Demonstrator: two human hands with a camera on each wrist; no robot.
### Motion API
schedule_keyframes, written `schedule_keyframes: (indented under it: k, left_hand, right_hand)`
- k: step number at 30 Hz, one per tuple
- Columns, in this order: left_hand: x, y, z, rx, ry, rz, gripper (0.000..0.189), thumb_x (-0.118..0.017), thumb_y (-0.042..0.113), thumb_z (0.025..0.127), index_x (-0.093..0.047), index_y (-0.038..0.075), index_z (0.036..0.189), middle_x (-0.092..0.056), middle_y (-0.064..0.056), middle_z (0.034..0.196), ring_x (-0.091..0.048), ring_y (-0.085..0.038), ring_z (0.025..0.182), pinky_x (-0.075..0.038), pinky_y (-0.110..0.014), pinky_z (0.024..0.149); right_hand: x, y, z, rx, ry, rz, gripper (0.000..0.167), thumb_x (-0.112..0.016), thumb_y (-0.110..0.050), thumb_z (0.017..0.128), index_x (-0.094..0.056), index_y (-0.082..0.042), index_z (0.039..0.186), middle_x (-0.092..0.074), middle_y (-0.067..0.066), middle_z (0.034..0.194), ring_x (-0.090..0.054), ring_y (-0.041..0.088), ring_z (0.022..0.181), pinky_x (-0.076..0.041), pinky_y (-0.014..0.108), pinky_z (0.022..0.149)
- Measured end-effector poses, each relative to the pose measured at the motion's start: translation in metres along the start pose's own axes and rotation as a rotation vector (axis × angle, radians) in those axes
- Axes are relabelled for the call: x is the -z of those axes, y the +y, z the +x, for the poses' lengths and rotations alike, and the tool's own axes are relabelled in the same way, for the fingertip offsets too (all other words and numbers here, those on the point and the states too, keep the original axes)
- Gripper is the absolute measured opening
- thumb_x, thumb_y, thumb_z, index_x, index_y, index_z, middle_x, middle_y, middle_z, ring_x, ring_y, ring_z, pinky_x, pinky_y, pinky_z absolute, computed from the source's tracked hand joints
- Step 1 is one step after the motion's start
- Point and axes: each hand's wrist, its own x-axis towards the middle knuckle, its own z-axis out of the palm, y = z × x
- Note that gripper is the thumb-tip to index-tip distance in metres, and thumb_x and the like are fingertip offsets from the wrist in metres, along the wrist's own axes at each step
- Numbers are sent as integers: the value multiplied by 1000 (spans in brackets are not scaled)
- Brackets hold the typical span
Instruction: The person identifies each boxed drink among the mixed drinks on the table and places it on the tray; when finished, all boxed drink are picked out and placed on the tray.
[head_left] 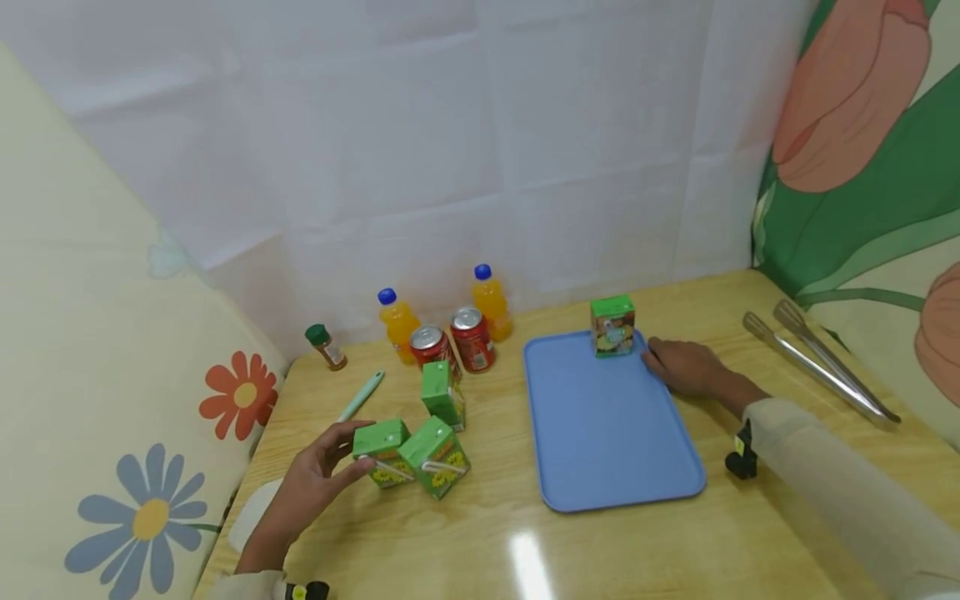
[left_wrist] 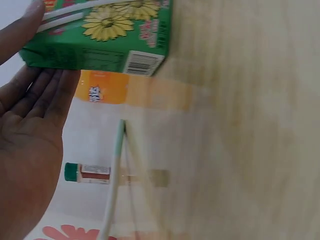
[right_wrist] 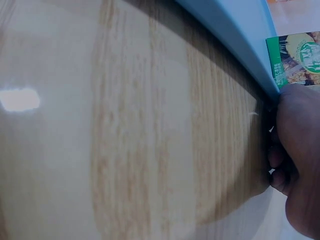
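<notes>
My left hand (head_left: pixel 303 487) grips a green juice box (head_left: pixel 381 442) with a straw on its front, thumb on the face and fingers at the far side. In the left wrist view the thumb lies near the straw of this juice box (left_wrist: pixel 110 45). A second green juice box (head_left: pixel 435 457) stands tilted against its right side, and a third juice box (head_left: pixel 442 396) is just behind. My right hand (head_left: pixel 686 367) holds the right rim of a blue tray (head_left: pixel 611 433) near its back corner, fingers curled by the edge. Another juice box (head_left: pixel 613 327) stands in that corner.
Two red cans (head_left: pixel 474 342) and two orange drink bottles (head_left: pixel 491 304) stand at the back. A green-capped spice jar (head_left: pixel 327 348) and a pale green handle (head_left: pixel 362 396) lie to their left. Metal tongs (head_left: pixel 832 367) lie at the far right. A white object (head_left: pixel 251 512) sits by the left edge.
</notes>
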Motion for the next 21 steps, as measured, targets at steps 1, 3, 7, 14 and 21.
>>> schedule_keyframes:
  k: [1, 3, 7, 14, 21]
  left_hand:
    - [-1, -2, 0, -2, 11, 0, 47, -67, 22, 99, -52, 18, 143, -49, -8, 146, -49, -4, 128, -47, -20, 98]
    - [-3, -4, 0, -10, 32, 7, 46, -68, 22, 98, -54, 16, 141, -51, -8, 143, -51, -4, 127, -46, -20, 99]
    - [-3, -7, 0, -19, 75, 14, 44, -71, 21, 96, -58, 16, 137, -54, -6, 139, -54, -7, 125, -47, -21, 99]
    - [3, -6, -2, -60, 144, 60, 43, -71, 15, 95, -59, 13, 136, -58, -6, 134, -58, -9, 119, -47, -17, 95]
    - [12, 13, -3, -110, 213, 82, 42, -68, 8, 96, -57, 8, 137, -62, -7, 125, -59, -8, 115, -48, -16, 91]
  right_hand:
    - [0, 0, 0, 0, 1, 3, 28, -41, -29, 108, -48, -12, 86, -46, 2, 69, -45, 18, 59, -35, 33, 50]
    - [1, 0, -1, 1, 2, 5, 28, -41, -30, 108, -48, -12, 86, -46, 2, 69, -45, 18, 59, -35, 33, 50]
    - [2, -2, -1, 1, 1, 11, 28, -42, -29, 108, -48, -13, 86, -45, 2, 68, -44, 17, 58, -35, 32, 50]
    - [3, -5, -2, 0, 0, 17, 28, -41, -29, 108, -47, -13, 85, -45, 1, 67, -44, 17, 57, -34, 32, 49]
    - [3, -4, -2, 9, 16, 18, 28, -42, -28, 108, -47, -13, 85, -44, 1, 67, -43, 16, 57, -35, 31, 49]
